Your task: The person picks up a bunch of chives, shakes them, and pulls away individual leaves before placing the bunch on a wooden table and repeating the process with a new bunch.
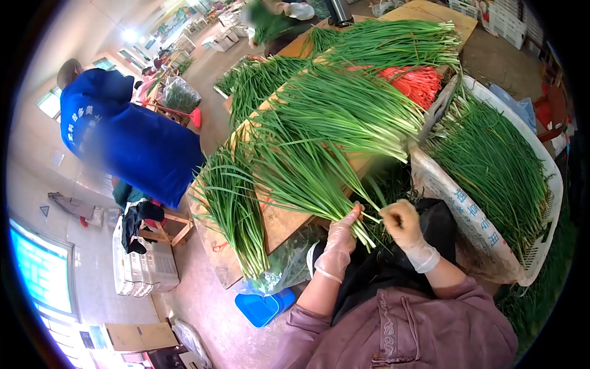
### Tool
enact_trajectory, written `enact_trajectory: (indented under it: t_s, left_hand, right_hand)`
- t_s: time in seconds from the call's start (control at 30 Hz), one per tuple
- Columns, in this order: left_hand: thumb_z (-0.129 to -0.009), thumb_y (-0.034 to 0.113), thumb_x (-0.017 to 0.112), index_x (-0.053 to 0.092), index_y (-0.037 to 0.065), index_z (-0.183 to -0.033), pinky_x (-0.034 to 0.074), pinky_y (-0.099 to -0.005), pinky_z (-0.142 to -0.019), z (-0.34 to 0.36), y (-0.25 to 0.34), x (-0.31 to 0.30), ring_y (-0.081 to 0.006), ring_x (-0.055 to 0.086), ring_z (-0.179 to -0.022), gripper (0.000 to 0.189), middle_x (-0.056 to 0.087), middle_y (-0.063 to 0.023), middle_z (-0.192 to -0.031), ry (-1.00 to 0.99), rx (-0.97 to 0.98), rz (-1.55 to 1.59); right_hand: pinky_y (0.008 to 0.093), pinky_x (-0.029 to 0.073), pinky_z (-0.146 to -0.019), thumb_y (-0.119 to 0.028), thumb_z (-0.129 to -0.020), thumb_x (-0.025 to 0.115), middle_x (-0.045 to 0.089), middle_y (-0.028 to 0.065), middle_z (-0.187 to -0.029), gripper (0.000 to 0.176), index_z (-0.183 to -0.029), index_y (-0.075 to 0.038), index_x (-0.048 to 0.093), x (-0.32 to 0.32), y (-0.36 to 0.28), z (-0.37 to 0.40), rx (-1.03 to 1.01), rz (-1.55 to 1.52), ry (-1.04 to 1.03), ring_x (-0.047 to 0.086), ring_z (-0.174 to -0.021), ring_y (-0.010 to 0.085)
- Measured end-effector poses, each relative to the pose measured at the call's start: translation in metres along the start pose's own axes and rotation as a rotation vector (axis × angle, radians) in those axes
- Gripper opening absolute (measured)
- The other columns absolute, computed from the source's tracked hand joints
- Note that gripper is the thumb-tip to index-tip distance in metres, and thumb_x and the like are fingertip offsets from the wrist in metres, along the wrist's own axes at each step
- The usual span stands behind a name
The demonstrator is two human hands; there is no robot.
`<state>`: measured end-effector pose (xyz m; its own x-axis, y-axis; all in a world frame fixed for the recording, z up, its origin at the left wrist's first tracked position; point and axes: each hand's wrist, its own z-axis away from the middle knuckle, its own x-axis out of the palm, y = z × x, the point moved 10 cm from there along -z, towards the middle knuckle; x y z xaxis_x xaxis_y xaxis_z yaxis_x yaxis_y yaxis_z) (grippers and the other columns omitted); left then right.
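Observation:
In a thin clear glove, my left hand (342, 241) is wrapped round the pale lower stalks of a bunch of garlic chives (301, 178), whose green leaves spread over the wooden table (230, 261). My right hand (402, 227), gloved too, is closed just right of the stalk ends, its fingertips pinching a chive stalk (369, 198). Left of the held bunch lies another bunch of chives (236, 215). A larger pile of chives (350, 111) covers the table beyond. At my right, a white plastic crate (550, 166) lined with a printed sack (461, 203) holds many chives.
Red ties (415, 85) lie among the piles at the back right. A blue bin (261, 307) stands on the floor below the table's near left corner. One person in a blue garment (132, 135) is at the left; another person (276, 24) is across the table.

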<state>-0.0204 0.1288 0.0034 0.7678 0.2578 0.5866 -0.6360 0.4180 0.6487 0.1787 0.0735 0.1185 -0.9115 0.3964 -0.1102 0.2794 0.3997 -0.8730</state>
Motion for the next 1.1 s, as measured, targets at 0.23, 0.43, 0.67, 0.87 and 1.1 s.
enact_trajectory:
  t_s: [0.23, 0.43, 0.67, 0.87, 1.1]
  left_hand:
    - [-0.072, -0.003, 0.062, 0.057, 0.001, -0.094, 0.049, -0.0267, -0.064, -0.008, 0.001, -0.005, -0.0164, 0.058, -0.073, 0.023, 0.060, -0.0065, -0.082, -0.008, -0.016, -0.022]
    - [-0.081, 0.004, 0.055, 0.055, 0.000, -0.101, 0.050, -0.0363, -0.076, -0.012, -0.005, -0.007, -0.0251, 0.059, -0.084, 0.020, 0.060, -0.0110, -0.097, 0.036, -0.037, 0.013]
    - [-0.079, 0.008, 0.060, 0.053, 0.004, -0.106, 0.048, -0.0346, -0.077, -0.003, -0.006, 0.019, -0.0180, 0.056, -0.077, 0.029, 0.058, -0.0057, -0.089, -0.314, -0.190, 0.203]
    - [-0.080, 0.008, 0.058, 0.048, 0.006, -0.100, 0.033, -0.0204, -0.053, 0.040, 0.031, 0.082, -0.0045, 0.037, -0.052, 0.022, 0.044, 0.0049, -0.063, -0.614, -0.167, 0.478]
    - [-0.080, 0.012, 0.059, 0.052, 0.004, -0.105, 0.046, -0.0234, -0.059, 0.009, 0.007, 0.044, -0.0104, 0.051, -0.060, 0.028, 0.058, -0.0040, -0.091, -0.270, -0.293, 0.351]
  right_hand:
    - [0.0423, 0.042, -0.062, -0.036, -0.082, 0.047, 0.056, 0.0165, -0.073, 0.035, -0.076, -0.002, 0.055, -0.001, 0.091, 0.005, 0.299, 0.658, -0.523, 0.054, -0.069, 0.0344]
    - [0.0370, 0.046, -0.070, -0.025, -0.079, 0.056, 0.060, 0.0158, -0.089, 0.028, -0.098, -0.004, 0.058, 0.091, 0.071, -0.011, 0.280, 0.077, -0.608, 0.058, -0.080, 0.0314]
    - [0.0371, 0.046, -0.065, -0.036, -0.082, 0.052, 0.058, 0.0120, -0.078, 0.028, -0.092, -0.010, 0.059, 0.095, 0.001, -0.033, -0.103, 0.291, -0.830, 0.057, -0.074, 0.0292]
    - [0.0369, 0.047, -0.064, -0.028, -0.076, 0.061, 0.057, 0.0100, -0.083, 0.027, -0.088, -0.004, 0.058, 0.046, 0.013, -0.138, -0.303, 0.956, -0.198, 0.054, -0.080, 0.0292]
    - [0.0339, 0.047, -0.054, -0.021, -0.083, 0.052, 0.054, 0.0062, -0.068, 0.014, -0.078, -0.008, 0.051, 0.051, -0.053, -0.129, -0.438, 1.067, -0.155, 0.056, -0.066, 0.0214]
